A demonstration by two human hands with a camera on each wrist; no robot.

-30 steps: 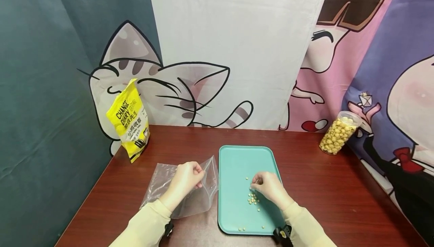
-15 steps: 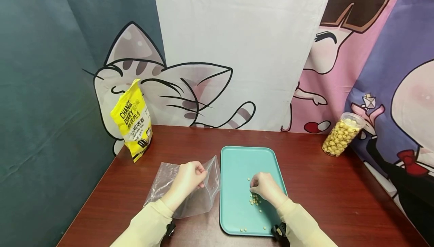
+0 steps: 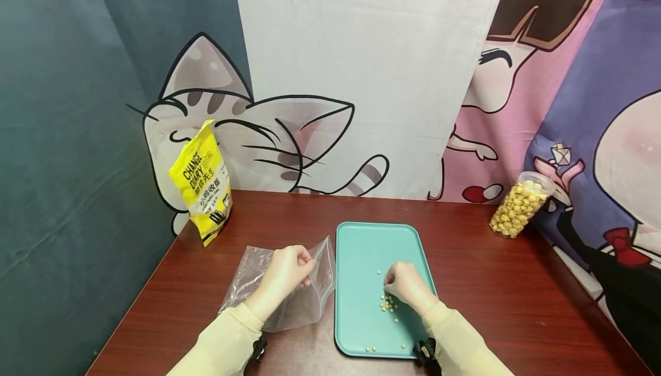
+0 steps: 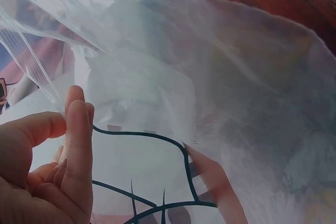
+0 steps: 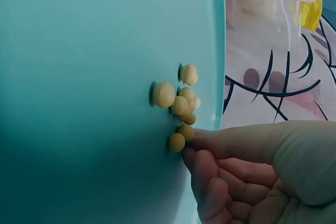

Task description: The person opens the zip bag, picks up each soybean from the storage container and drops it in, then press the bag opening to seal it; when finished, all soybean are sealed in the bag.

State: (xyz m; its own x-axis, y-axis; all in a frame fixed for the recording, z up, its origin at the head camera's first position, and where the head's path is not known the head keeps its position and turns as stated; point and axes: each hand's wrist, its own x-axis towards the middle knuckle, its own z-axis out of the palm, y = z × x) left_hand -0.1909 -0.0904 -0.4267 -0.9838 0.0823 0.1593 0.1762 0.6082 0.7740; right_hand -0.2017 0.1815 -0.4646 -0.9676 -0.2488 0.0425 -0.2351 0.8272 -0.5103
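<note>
My left hand (image 3: 286,272) pinches the rim of a clear zip-lock bag (image 3: 302,313) between thumb and fingers, and the bag's mouth gapes toward the tray. The left wrist view has the thin plastic bag (image 4: 157,51) spread wide beyond the fingers. Over a turquoise tray (image 3: 379,244), my right hand (image 3: 408,287) reaches down to a small cluster of round, pale-yellow soybeans (image 3: 387,306). Seen from the right wrist, thumb and index fingertips close in at a soybean (image 5: 177,141) on the cluster's edge. A few soybeans (image 3: 370,349) lie apart near the tray's front rim.
A yellow snack packet (image 3: 203,183) stands at the table's back left. At the back right, a clear jar (image 3: 520,204) of yellow popcorn-like pieces stands against the printed cloth backdrop (image 3: 361,77). Red-brown tabletop (image 3: 480,284) surrounds the tray.
My right hand has come down slightly, bringing its fingertips to the soybean cluster, and its thumb and index finger have drawn together. The left hand keeps its hold on the bag. The head view shifted slightly.
</note>
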